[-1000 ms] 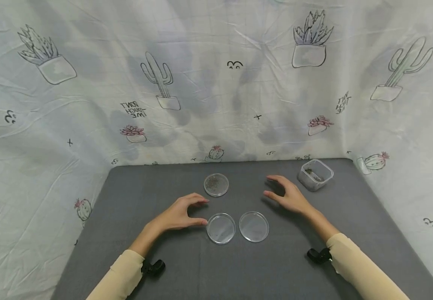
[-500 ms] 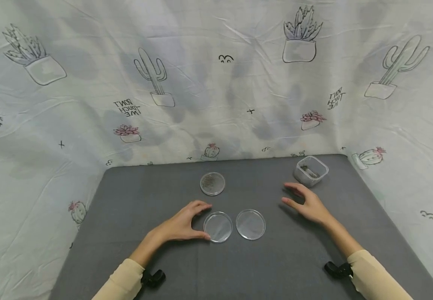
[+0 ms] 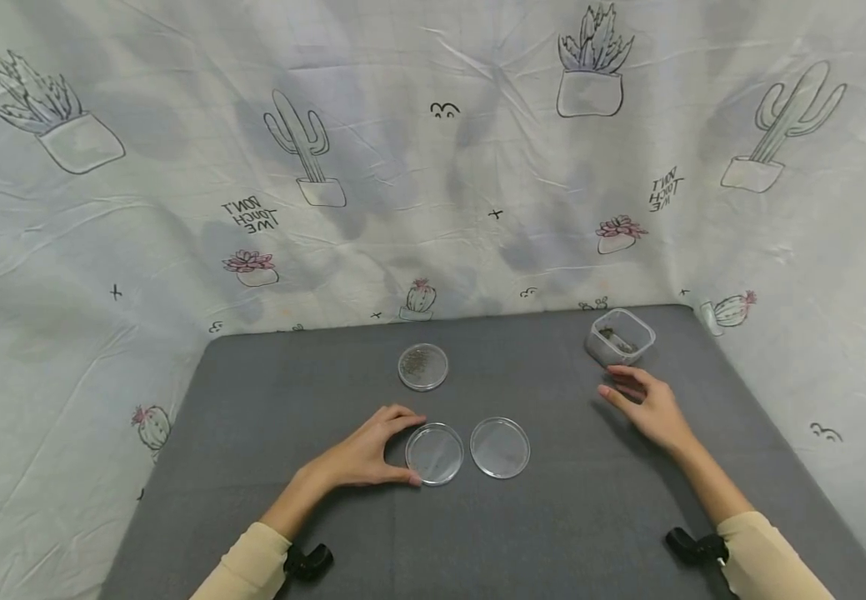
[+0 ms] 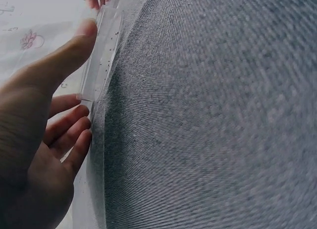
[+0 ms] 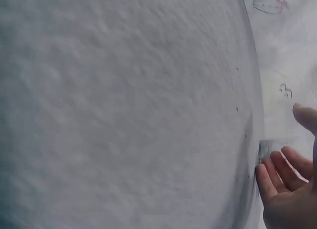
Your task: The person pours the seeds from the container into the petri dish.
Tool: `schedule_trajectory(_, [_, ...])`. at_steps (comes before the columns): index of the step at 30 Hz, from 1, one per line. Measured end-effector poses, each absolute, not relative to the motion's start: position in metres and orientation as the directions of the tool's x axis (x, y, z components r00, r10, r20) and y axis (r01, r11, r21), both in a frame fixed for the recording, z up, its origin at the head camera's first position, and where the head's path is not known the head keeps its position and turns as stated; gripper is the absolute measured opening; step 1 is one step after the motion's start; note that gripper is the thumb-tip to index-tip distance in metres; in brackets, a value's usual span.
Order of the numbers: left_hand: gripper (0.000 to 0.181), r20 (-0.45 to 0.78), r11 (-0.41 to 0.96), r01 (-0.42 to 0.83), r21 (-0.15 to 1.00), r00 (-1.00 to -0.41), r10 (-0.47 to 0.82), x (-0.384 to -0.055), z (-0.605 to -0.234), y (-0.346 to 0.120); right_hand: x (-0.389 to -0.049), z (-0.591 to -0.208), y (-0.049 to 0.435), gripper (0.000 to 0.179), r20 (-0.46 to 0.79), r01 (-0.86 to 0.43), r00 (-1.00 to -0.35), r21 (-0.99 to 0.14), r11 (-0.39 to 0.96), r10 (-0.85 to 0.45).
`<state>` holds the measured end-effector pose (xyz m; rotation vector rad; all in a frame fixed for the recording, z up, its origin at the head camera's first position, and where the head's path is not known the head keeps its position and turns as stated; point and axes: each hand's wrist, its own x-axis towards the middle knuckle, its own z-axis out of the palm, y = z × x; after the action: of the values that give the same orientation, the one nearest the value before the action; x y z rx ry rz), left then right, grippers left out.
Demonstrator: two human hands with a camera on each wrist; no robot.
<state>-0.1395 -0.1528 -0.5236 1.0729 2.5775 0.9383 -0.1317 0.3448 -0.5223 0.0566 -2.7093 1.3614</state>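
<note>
left hand: your left hand [image 3: 368, 450] has thumb and fingers curved around the near-left dish [image 3: 434, 454], gripping it by opposite sides of the rim, thumb on the side closer to you.
right hand: your right hand [image 3: 650, 406] has its fingers loosely bent with a gap to the thumb, holding nothing. It's right at the near side of the plastic tub [image 3: 601, 347]; honestly can't tell if your fingertips touch it.
dish you've got: clear and round, in the near-middle of the gray tabletop [image 3: 290, 375]. From your left wrist cam you see it edge-on.
its neighbor: the near-right dish [image 3: 500, 448], also clear and round, just beside it with a small gap.
far dish: the speckled dish [image 3: 437, 371] sits farther back, with small brownish bits gathered mostly toward its left half.
tub: squarish, see-through, open on top, near the back right corner, some dark stuff inside, too small to make out.
backdrop: pale cloth [image 3: 372, 50] with cactus drawings, behind and on both sides.
your sleeves: pale yellow sleeves [image 3: 248, 562], black wrist gear [image 3: 312, 565] at both cuffs.
</note>
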Motion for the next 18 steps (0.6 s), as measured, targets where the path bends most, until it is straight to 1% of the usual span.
schedule_trajectory(3, [0.088,0.068,0.536,0.583,0.610,-0.713,0.698,-0.139,-0.526,-0.154,-0.137,-0.523,0.350,0.055,0.114,-0.051,-0.991,-0.805,0.592,0.071])
schedule_trajectory(7, [0.087,0.072,0.537,0.593,0.599,-0.709,0.702,-0.139,-0.528,-0.154,-0.142,-0.525,0.358,0.053,0.132,-0.007,-0.979,-0.780,0.625,0.154])
schedule_trajectory(9, [0.087,0.073,0.538,0.595,0.598,-0.708,0.702,-0.139,-0.529,-0.154,-0.144,-0.525,0.362,0.056,0.134,0.024,-0.971,-0.772,0.636,0.199])
schedule_trajectory(14, [0.086,0.079,0.540,0.602,0.589,-0.707,0.702,-0.139,-0.530,-0.153,-0.153,-0.524,0.369,0.071,0.108,0.110,-0.955,-0.733,0.671,0.275])
schedule_trajectory(18, [0.085,0.089,0.533,0.608,0.588,-0.704,0.705,-0.140,-0.531,-0.154,-0.161,-0.523,0.370,0.087,0.071,0.145,-0.958,-0.714,0.685,0.277])
